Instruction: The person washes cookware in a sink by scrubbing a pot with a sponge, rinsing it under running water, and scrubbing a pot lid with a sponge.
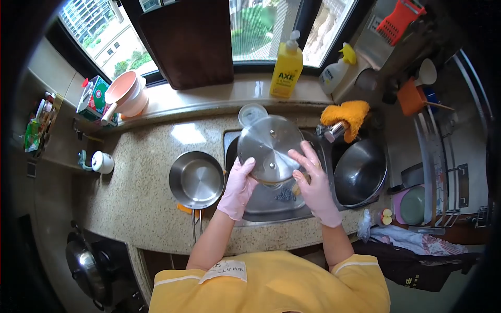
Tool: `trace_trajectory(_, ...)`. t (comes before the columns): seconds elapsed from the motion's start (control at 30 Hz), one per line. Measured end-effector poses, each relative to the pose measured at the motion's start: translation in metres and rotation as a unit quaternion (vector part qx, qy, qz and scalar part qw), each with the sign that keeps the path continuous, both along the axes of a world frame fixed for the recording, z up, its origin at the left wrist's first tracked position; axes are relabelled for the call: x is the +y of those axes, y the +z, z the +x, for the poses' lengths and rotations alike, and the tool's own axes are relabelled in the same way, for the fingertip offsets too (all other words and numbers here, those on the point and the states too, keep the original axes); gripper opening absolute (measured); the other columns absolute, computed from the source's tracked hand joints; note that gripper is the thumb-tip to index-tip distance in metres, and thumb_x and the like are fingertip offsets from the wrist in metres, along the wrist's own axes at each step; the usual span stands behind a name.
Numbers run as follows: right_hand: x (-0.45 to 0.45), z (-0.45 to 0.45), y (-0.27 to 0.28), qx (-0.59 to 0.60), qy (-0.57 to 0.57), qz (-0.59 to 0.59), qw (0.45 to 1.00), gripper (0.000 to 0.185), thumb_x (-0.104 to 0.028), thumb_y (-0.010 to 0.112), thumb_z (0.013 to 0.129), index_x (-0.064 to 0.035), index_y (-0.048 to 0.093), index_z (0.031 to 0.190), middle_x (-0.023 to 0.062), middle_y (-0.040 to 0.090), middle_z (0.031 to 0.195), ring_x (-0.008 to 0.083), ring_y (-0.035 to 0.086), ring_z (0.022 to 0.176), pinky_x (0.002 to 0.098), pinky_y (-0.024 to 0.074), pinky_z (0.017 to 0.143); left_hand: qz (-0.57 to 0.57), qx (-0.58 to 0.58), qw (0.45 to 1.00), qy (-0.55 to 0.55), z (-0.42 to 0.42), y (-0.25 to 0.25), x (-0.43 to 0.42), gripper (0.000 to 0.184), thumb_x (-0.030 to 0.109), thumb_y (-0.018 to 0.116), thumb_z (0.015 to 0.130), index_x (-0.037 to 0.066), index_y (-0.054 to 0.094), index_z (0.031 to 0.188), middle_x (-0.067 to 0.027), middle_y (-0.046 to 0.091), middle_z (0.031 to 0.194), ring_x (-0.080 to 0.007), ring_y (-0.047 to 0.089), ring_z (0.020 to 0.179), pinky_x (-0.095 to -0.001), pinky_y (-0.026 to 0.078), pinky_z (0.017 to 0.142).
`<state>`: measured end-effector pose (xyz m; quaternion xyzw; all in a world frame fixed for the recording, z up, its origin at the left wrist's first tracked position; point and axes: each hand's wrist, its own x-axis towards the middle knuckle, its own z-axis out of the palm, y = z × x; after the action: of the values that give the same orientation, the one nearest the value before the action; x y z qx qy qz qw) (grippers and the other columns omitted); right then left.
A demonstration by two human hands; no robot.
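A round, shiny steel pot lid with two small studs on its face is held tilted over the sink. My left hand, in a pink glove, grips its lower left rim, thumb on the face. My right hand, also gloved, has its fingers spread at the lid's right edge, fingertips at or over its surface. Below the lid, a dark scrubber lies in the basin. To the left, a steel saucepan stands on the counter, its handle towards me.
A clear round container sits behind the sink. An orange cloth hangs by the tap. In the right basin rests a large metal bowl. A yellow soap bottle stands on the sill. The stove pot is at lower left.
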<state>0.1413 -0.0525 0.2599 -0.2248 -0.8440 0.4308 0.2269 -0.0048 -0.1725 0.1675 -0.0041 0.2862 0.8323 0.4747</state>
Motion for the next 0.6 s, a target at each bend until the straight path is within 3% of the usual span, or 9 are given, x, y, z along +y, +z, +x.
trace_trajectory(0.07,0.003,-0.014,0.053,0.047,0.032,0.030,0.998,0.041,0.008,0.054,0.081,-0.0070,0.061,0.117,0.0185,0.044,0.136,0.0304,0.041,0.129,0.0346,0.0335,0.105,0.027,0.011,0.999,0.029,-0.019,0.026,0.021,0.038,0.006,0.050,0.091,0.004,0.042,0.129,-0.0112,0.052,0.123,-0.0249,0.052,0.114,-0.0456,0.046,0.096)
trace_trajectory(0.13,0.028,-0.046,0.095,0.113,-0.011,0.162,0.980,0.036,0.011,0.050,0.081,-0.0030,0.062,0.113,0.0164,0.059,0.119,0.0285,0.054,0.116,0.0338,0.0392,0.101,0.062,0.019,0.997,0.033,-0.043,0.038,0.049,0.040,0.005,0.048,0.092,0.006,0.039,0.131,-0.0124,0.050,0.126,-0.0291,0.051,0.115,-0.0518,0.042,0.099)
trace_trajectory(0.17,0.041,-0.067,0.115,0.152,-0.029,0.137,0.979,0.032,0.008,0.047,0.084,-0.0013,0.062,0.111,0.0169,0.062,0.112,0.0271,0.059,0.108,0.0336,0.0434,0.095,0.070,0.007,0.996,0.046,-0.054,0.044,0.064,0.040,0.004,0.048,0.092,0.007,0.040,0.131,-0.0124,0.050,0.125,-0.0293,0.051,0.115,-0.0532,0.042,0.098)
trace_trajectory(0.2,0.075,-0.090,0.119,0.142,-0.025,0.211,0.967,0.028,0.004,0.046,0.087,0.0003,0.061,0.110,0.0177,0.064,0.104,0.0270,0.062,0.099,0.0345,0.0468,0.087,0.080,-0.002,0.995,0.059,-0.062,0.052,0.079,0.040,0.003,0.048,0.092,0.008,0.040,0.131,-0.0123,0.050,0.125,-0.0295,0.051,0.115,-0.0545,0.042,0.098)
trace_trajectory(0.23,0.099,-0.115,0.126,0.126,-0.027,0.203,0.971,0.025,-0.004,0.048,0.088,-0.0006,0.063,0.108,0.0178,0.066,0.096,0.0279,0.064,0.093,0.0351,0.0479,0.081,0.090,-0.014,0.994,0.062,-0.070,0.060,0.093,0.040,0.003,0.048,0.092,0.008,0.040,0.131,-0.0130,0.050,0.125,-0.0300,0.051,0.115,-0.0554,0.042,0.098)
trace_trajectory(0.27,0.129,-0.141,0.129,0.051,-0.058,0.232,0.970,0.023,-0.009,0.051,0.091,0.0016,0.063,0.108,0.0151,0.067,0.097,0.0202,0.064,0.093,0.0282,0.0469,0.083,0.100,-0.026,0.993,0.065,-0.078,0.068,0.107,0.040,0.003,0.048,0.092,0.008,0.040,0.131,-0.0137,0.049,0.126,-0.0306,0.051,0.116,-0.0564,0.041,0.098)
trace_trajectory(0.37,0.188,-0.201,0.117,-0.023,-0.092,0.348,0.933,0.024,-0.019,0.054,0.087,-0.0046,0.066,0.103,0.0149,0.066,0.100,0.0304,0.062,0.095,0.0352,0.0477,0.084,0.128,-0.028,0.988,0.083,-0.096,0.083,0.129,0.038,0.003,0.048,0.092,0.008,0.041,0.129,-0.0144,0.049,0.126,-0.0314,0.051,0.115,-0.0584,0.041,0.097)
trace_trajectory(0.47,0.217,-0.227,0.088,-0.087,-0.052,0.284,0.953,0.022,-0.013,0.050,0.084,-0.0105,0.067,0.097,0.0165,0.064,0.096,0.0339,0.061,0.091,0.0411,0.0483,0.081,0.134,-0.010,0.984,0.114,-0.112,0.087,0.142,0.038,0.001,0.049,0.091,0.007,0.041,0.128,-0.0137,0.050,0.125,-0.0316,0.051,0.114,-0.0572,0.043,0.095)
trace_trajectory(0.6,0.212,-0.230,0.080,-0.089,-0.095,0.337,0.932,0.018,-0.015,0.053,0.083,-0.0112,0.067,0.093,0.0139,0.065,0.094,0.0327,0.062,0.089,0.0395,0.0494,0.078,0.110,-0.017,0.988,0.106,-0.122,0.102,0.145,0.039,0.000,0.050,0.091,0.008,0.041,0.128,-0.0126,0.052,0.122,-0.0292,0.053,0.112,-0.0525,0.045,0.094)
